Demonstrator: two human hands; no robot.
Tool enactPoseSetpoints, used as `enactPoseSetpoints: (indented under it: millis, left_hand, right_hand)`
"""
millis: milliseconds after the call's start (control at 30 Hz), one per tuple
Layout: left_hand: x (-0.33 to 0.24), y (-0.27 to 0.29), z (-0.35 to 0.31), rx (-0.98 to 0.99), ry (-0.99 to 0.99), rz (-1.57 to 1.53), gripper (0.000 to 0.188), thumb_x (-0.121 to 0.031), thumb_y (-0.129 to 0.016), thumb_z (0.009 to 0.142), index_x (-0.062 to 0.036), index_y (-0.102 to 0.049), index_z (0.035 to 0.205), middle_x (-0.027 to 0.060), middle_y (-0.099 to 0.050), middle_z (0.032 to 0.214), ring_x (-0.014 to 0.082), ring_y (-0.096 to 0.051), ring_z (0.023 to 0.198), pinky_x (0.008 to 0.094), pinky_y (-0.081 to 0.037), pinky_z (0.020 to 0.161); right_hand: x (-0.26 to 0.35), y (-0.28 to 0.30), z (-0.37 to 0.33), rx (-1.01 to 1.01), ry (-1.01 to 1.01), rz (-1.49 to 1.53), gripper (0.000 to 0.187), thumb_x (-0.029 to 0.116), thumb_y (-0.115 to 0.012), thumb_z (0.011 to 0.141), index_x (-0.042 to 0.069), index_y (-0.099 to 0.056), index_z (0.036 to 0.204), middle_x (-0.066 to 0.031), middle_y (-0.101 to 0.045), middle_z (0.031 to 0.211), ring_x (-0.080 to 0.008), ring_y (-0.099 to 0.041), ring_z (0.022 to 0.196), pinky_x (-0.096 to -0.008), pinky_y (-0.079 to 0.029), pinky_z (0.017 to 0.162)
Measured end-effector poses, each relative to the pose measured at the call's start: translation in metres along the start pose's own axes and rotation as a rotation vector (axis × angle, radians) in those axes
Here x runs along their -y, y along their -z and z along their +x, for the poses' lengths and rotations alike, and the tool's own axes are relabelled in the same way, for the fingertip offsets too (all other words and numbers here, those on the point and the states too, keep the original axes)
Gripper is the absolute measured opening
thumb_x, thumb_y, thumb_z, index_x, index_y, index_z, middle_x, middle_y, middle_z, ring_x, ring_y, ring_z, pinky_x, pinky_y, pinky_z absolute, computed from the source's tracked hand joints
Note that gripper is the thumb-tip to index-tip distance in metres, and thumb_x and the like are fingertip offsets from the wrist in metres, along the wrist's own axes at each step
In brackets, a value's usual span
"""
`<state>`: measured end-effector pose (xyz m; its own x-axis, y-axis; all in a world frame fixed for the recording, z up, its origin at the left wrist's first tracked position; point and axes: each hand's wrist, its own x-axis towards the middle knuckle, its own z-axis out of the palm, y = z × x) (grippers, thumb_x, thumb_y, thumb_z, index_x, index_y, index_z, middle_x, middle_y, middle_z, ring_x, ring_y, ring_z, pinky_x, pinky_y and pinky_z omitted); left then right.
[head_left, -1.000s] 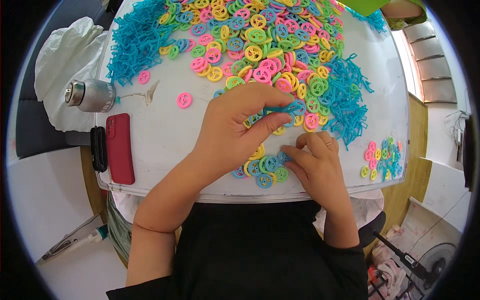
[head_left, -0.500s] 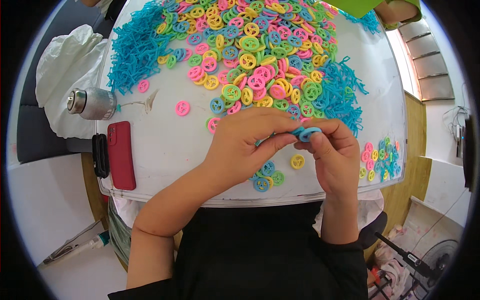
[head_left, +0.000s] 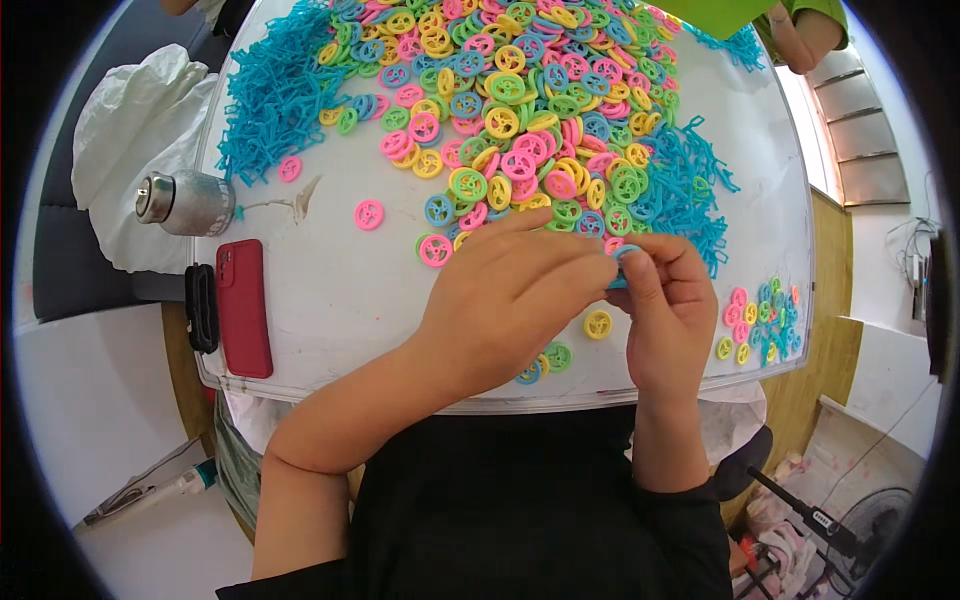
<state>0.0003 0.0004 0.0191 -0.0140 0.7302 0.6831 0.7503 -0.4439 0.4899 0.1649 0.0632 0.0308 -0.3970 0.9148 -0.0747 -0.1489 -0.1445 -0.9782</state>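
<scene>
Over the front of the table my two hands meet. My right hand (head_left: 668, 315) pinches a small blue plastic wheel (head_left: 625, 251) between thumb and fingers. Its rim shows only in part. My left hand (head_left: 520, 300) reaches across to it, fingers pressed together and their tips against the wheel; its thumb and whatever it grips are hidden behind the fingers. A bit of blue plastic shows just under the fingertips. Below the hands lie a single yellow wheel (head_left: 597, 324) and a small group of wheels, among them a green one (head_left: 558, 356), partly covered by my left hand.
A large heap of coloured wheels (head_left: 520, 100) fills the table's far middle, flanked by teal plastic frames (head_left: 275, 95). More pieces lie at right (head_left: 765, 315). At left are a red phone (head_left: 243, 310), a black case (head_left: 202, 308) and a metal flask (head_left: 185, 203). A person's arm (head_left: 800, 40) is across.
My left hand has rolled over and its fingers have moved right onto the blue wheel, covering what they pinched before. The person's hand across the table has shifted.
</scene>
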Motion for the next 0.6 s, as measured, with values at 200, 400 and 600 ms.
enactPoseSetpoints:
  millis: [200, 400, 600]
  left_hand:
    - [0.000, 0.001, -0.005, 0.059, 0.233, -0.226, 0.044, -0.013, -0.080, 0.078, -0.0072, -0.060, 0.117, 0.0094, -0.069, 0.107, 0.0278, -0.070, 0.091, 0.0395, -0.055, 0.077]
    - [-0.006, 0.010, 0.002, 0.178, 0.363, -0.256, 0.050, -0.014, -0.080, 0.080, -0.0073, -0.054, 0.122, 0.0110, -0.067, 0.113, 0.0260, -0.072, 0.095, 0.0370, -0.055, 0.074]
    - [-0.009, 0.005, -0.008, 0.202, 0.330, -0.134, 0.043, -0.023, -0.086, 0.074, -0.0076, -0.069, 0.111, 0.0117, -0.064, 0.119, 0.0312, -0.064, 0.106, 0.0395, -0.052, 0.087]
  right_hand:
    - [-0.004, 0.016, -0.004, 0.153, 0.342, -0.331, 0.033, 0.003, -0.065, 0.094, -0.004, -0.060, 0.127, -0.0059, -0.066, 0.094, -0.0111, -0.065, 0.080, -0.0245, -0.059, 0.068]
    - [0.022, 0.028, -0.003, 0.316, 0.120, -0.551, 0.042, -0.003, -0.070, 0.087, 0.003, -0.064, 0.128, -0.0039, -0.064, 0.083, -0.0104, -0.061, 0.070, -0.0228, -0.051, 0.058]
    - [0.017, 0.025, -0.009, 0.241, -0.105, -0.273, 0.034, 0.002, -0.065, 0.093, 0.001, -0.064, 0.127, -0.0045, -0.064, 0.074, -0.0114, -0.059, 0.056, -0.0230, -0.049, 0.052]
